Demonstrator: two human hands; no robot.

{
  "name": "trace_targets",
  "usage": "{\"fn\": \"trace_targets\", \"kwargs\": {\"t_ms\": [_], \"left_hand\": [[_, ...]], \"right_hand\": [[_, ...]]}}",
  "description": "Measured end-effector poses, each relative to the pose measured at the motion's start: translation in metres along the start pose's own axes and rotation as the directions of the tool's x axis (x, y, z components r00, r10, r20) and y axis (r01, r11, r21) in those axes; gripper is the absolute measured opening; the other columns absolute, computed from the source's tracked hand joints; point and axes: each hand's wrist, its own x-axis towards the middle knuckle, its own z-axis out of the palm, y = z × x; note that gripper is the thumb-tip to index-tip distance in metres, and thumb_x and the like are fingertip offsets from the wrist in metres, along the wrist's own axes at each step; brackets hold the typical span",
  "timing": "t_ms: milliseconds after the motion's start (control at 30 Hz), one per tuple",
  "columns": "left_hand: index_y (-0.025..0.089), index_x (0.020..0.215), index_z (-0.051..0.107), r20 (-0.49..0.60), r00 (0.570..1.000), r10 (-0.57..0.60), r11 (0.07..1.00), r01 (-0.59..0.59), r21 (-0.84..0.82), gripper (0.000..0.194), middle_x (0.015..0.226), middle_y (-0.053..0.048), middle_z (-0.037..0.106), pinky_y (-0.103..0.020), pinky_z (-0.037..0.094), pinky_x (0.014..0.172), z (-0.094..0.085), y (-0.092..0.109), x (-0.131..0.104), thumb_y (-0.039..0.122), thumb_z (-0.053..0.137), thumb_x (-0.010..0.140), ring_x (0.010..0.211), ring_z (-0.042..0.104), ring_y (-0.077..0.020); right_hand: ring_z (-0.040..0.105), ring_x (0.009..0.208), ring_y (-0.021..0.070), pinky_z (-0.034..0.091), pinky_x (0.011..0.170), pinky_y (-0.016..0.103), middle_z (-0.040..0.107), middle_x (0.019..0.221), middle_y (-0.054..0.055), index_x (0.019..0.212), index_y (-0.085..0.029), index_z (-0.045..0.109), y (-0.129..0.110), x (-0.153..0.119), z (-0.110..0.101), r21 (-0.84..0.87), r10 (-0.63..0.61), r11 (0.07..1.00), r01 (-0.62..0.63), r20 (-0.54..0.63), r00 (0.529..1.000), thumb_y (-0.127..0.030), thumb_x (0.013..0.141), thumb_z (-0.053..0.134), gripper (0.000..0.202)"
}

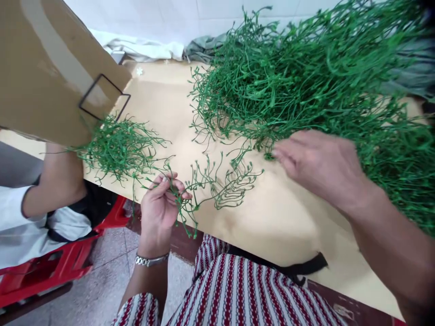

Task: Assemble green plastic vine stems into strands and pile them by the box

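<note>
Thin green branching stems, apparently artificial plant sprigs, lie about the table. My left hand [161, 199], palm up with a metal watch band at the wrist, has its fingers closed round a green stem sprig [185, 199]. That sprig's tips hang over the table's front edge. Just right of it lie several loose branching stems [234, 183]. My right hand [317, 158] is at the lower edge of a large green stem pile [288, 81], slightly blurred. Its thumb and fingers are pinched together against a green stem end there; the fingertips are partly hidden.
A smaller heap of stems [120, 147] lies at the left, by a leaning cardboard box [44, 68] and a black wire frame [102, 97]. Another person's arm [63, 176] reaches behind the box. A black strip [309, 265] lies on the covered table [285, 217] near me.
</note>
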Motion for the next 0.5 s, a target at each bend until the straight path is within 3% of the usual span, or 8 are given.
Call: {"fn": "trace_targets", "kwargs": {"t_ms": [100, 167, 300, 400, 500], "left_hand": [[0.015, 0.072, 0.055, 0.033, 0.999, 0.036, 0.999, -0.036, -0.004, 0.004, 0.063, 0.0, 0.057, -0.023, 0.045, 0.042, 0.002, -0.001, -0.002, 0.014, 0.054, 0.075, 0.051, 0.054, -0.0113], [0.015, 0.072, 0.057, 0.044, 0.998, 0.054, 0.999, -0.054, -0.005, 0.005, 0.061, 0.0, 0.057, -0.023, 0.045, 0.042, 0.003, 0.0, 0.0, 0.016, 0.053, 0.076, 0.05, 0.054, -0.011], [0.015, 0.075, 0.057, 0.048, 0.995, 0.091, 0.995, -0.093, 0.039, 0.003, 0.066, -0.001, 0.06, -0.026, 0.05, 0.049, 0.003, 0.0, 0.017, 0.015, 0.057, 0.072, 0.059, 0.059, -0.014], [0.017, 0.087, 0.057, 0.066, 0.995, 0.071, 0.979, -0.083, 0.187, 0.023, 0.076, -0.004, 0.063, -0.03, 0.052, 0.061, 0.0, -0.002, 0.04, 0.013, 0.063, 0.065, 0.073, 0.062, -0.0177], [0.02, 0.099, 0.055, 0.009, 0.979, 0.205, 0.915, -0.195, 0.353, 0.038, 0.092, -0.005, 0.061, -0.027, 0.05, 0.069, -0.003, -0.007, 0.055, 0.014, 0.067, 0.064, 0.083, 0.059, -0.0159]], "right_hand": [[0.051, 0.087, 0.0196, 0.036, 0.069, 0.03, 0.06, 0.102, 0.009, 0.093, -0.017, 0.063, -0.021, -0.003, 0.021, 0.19, -0.304, 0.934, 0.302, -0.017, 0.952, -0.012, 0.085, 0.042, 0.023], [0.049, 0.093, 0.0208, 0.035, 0.072, 0.032, 0.057, 0.11, 0.011, 0.09, -0.016, 0.063, -0.028, -0.001, 0.041, 0.213, -0.376, 0.906, 0.366, 0.006, 0.927, -0.009, 0.083, 0.044, 0.021], [0.049, 0.095, 0.0204, 0.036, 0.075, 0.032, 0.058, 0.105, 0.01, 0.081, -0.014, 0.061, -0.02, -0.008, 0.052, 0.261, -0.343, 0.903, 0.342, -0.043, 0.938, -0.014, 0.085, 0.044, 0.018], [0.051, 0.092, 0.0195, 0.036, 0.077, 0.032, 0.061, 0.097, 0.009, 0.082, -0.015, 0.06, -0.007, -0.027, 0.038, 0.315, -0.274, 0.902, 0.294, -0.107, 0.956, -0.018, 0.084, 0.046, 0.015], [0.053, 0.085, 0.0175, 0.037, 0.076, 0.032, 0.062, 0.086, 0.008, 0.078, -0.015, 0.06, 0.001, -0.049, 0.022, 0.37, -0.208, 0.9, 0.232, -0.105, 0.973, -0.016, 0.084, 0.045, 0.016]]}}
